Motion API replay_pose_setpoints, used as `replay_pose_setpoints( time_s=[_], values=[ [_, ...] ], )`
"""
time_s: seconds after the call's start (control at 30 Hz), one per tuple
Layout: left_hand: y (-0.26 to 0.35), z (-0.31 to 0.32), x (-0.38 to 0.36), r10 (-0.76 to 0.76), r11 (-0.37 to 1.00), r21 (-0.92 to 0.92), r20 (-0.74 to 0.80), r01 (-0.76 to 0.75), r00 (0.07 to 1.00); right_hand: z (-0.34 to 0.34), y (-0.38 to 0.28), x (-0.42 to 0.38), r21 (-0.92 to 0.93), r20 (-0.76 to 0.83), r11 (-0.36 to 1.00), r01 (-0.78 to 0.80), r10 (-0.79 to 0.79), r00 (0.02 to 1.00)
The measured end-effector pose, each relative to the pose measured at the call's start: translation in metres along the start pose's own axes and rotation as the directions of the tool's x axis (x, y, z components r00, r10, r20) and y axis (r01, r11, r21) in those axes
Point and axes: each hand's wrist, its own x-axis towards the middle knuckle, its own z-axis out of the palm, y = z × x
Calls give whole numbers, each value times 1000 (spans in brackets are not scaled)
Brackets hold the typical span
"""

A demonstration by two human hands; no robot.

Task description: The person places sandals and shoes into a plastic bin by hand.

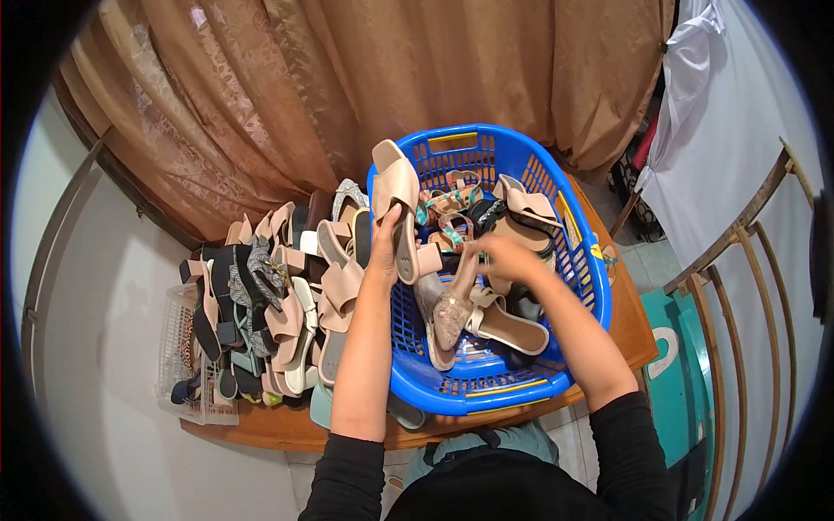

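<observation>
a blue plastic laundry basket (580, 286) is set on a wooden table (261, 427), and it is filled with mixed shoes and sandals. to the left of the basket a crowded row of footwear (269, 304) is laid out on the table, mostly beige, black and patterned pairs, pressed against one another. at the far left end a clear plastic crate (176, 347) is seen, partly hidden under the shoes. tan curtains (347, 78) are hung behind the table, and a white garment (686, 69) is seen at the upper right beside a wooden rail (747, 234).

the left hand (385, 247) is closed around a beige heeled sandal (400, 204), which is held upright over the left rim of the basket, its toe pointing up. the right hand (508, 259) is lowered inside the basket with the fingers curled on a glittery pointed shoe (453, 308), which is leaned among the other pairs; how firmly it is gripped cannot be told. a beige flat sandal (508, 323) is lying just beside it on the basket floor.

no brand, label or writing can be read on anything.
</observation>
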Motion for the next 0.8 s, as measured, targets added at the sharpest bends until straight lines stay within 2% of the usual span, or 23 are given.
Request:
replay_pose_setpoints(
  time_s=[0.03, 0.07, 0.13, 0.17, 0.23, 0.27, 0.33, 0.37, 0.43, 0.5, 0.6, 0.63, 0.67, 0.73, 0.8],
  values=[
    [1, 1, -1, 17, 1000, 20, -11, -17, 1000, -19, -1, -9, -130, -174, 978, -161, 137, 975],
    [2, 3, -3, 16, 1000, 17, -15, -16, 1000, -36, -5, -19, -224, -357, 915, -334, 242, 902],
    [2, 8, -6, 58, 994, 98, -63, -51, 996, -35, 21, -30, -276, -616, 857, -435, 190, 765],
    [1, 8, -5, 53, 994, 96, -59, -47, 997, -29, 30, -31, -277, -616, 854, -441, 195, 763],
    [-1, 9, -3, 40, 992, 123, -74, -31, 996, -23, 39, -32, -294, -777, 655, -696, 259, 573],
    [-3, 9, -4, 36, 992, 126, -68, -27, 997, -21, 45, -33, -291, -779, 651, -701, 264, 568],
    [0, 11, -7, 25, 984, 179, -17, -22, 1000, -22, 49, -33, -285, -652, 669, -686, 389, 651],
    [-2, 10, -6, 26, 983, 181, -15, -23, 1000, -23, 50, -32, -170, -694, 715, -678, 401, 598],
    [-9, 5, 1, 98, 965, 245, -6, -93, 995, -33, 34, -30, -115, -724, 744, -658, 391, 568],
    [-9, 5, 3, 102, 966, 238, 0, -99, 995, -46, 22, -28, -66, -752, 773, -631, 377, 541],
    [-2, 12, -6, 65, 972, 223, 20, -68, 998, -65, 10, -27, 192, -893, 935, -298, 293, 342],
    [-1, 14, -7, 64, 981, 181, 21, -66, 998, -73, -2, -31, 217, -905, 943, -251, 290, 310],
    [-1, 15, -7, 61, 988, 139, 22, -63, 998, -76, -5, -34, 239, -909, 926, -293, 320, 268],
    [-3, 12, -4, 3, 997, 80, 11, -4, 1000, -81, -3, -37, 344, -914, 924, -169, 371, 166],
    [-5, 13, -2, -54, 998, 24, 5, 54, 999, -80, 19, -41, 494, -860, 868, 55, 478, 178]
  ],
)
